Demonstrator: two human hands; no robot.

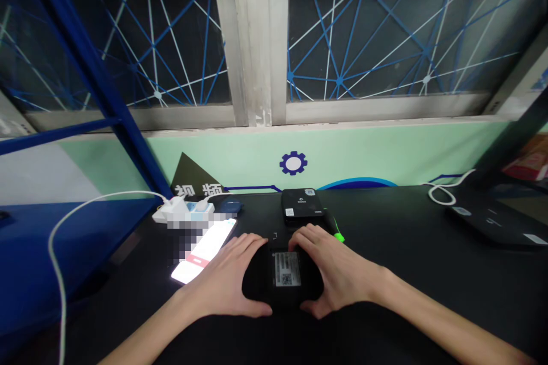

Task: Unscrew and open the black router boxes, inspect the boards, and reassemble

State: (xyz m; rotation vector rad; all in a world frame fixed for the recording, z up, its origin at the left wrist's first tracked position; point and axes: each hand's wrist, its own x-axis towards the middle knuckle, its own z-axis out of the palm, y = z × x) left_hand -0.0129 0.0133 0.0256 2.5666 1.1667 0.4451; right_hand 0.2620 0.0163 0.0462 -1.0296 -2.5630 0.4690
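Observation:
A flat black router (286,269) lies upside down on the dark desk (406,279), showing a white barcode label. My left hand (226,276) cups its left side and my right hand (331,271) cups its right side, fingers curving over the top edge. Just beyond it sits a second black router (302,206) with small white labels. Left of my left hand, a smartphone (203,252) lies with its screen lit, partly blurred out. A small bright green part (339,237) pokes out near my right fingers.
At the back left, a white power strip (188,211) holds plugs, and a white cable (55,251) runs off left. A dark blue object (229,206) sits beside it. A third black router (492,219) with a white cable lies at the right. A blue metal frame (85,68) rises at the left.

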